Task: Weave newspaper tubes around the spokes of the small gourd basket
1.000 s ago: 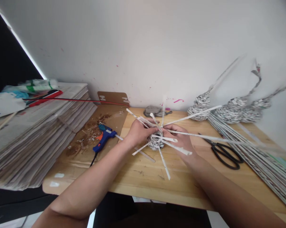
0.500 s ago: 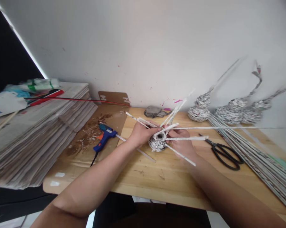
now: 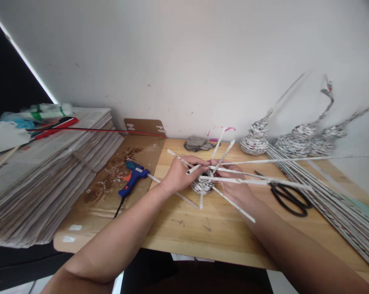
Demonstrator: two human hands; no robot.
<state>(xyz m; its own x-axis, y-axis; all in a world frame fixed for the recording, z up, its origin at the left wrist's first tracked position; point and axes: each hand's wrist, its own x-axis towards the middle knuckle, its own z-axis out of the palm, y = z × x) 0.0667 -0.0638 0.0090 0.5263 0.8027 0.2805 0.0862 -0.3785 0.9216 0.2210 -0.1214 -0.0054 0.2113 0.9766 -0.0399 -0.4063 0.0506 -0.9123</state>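
A small round piece woven from printed paper tubes (image 3: 203,186) is between my hands above the wooden table, with several paper tubes sticking out around it. My left hand (image 3: 184,171) holds its left side, thumb and fingers closed at the top edge. On the right, my right hand (image 3: 232,175) is closed round its far right side, partly hidden behind the tubes. A long paper tube (image 3: 282,160) runs from near my right fingertips far to the right. Both sets of fingertips nearly meet at the back of the piece.
A blue glue gun (image 3: 132,179) lies left on cardboard; black scissors (image 3: 290,199) lie right. Paper tubes (image 3: 328,204) are bundled beside them. Woven pieces (image 3: 254,143) stand by the wall. Newspapers (image 3: 58,171) are stacked left; a grey cloth (image 3: 198,143) lies behind my hands.
The woven piece's tubes have shifted: one long tube now lies across to the right over the scissors, and one points toward me. My fingertips have come closer together at the back.
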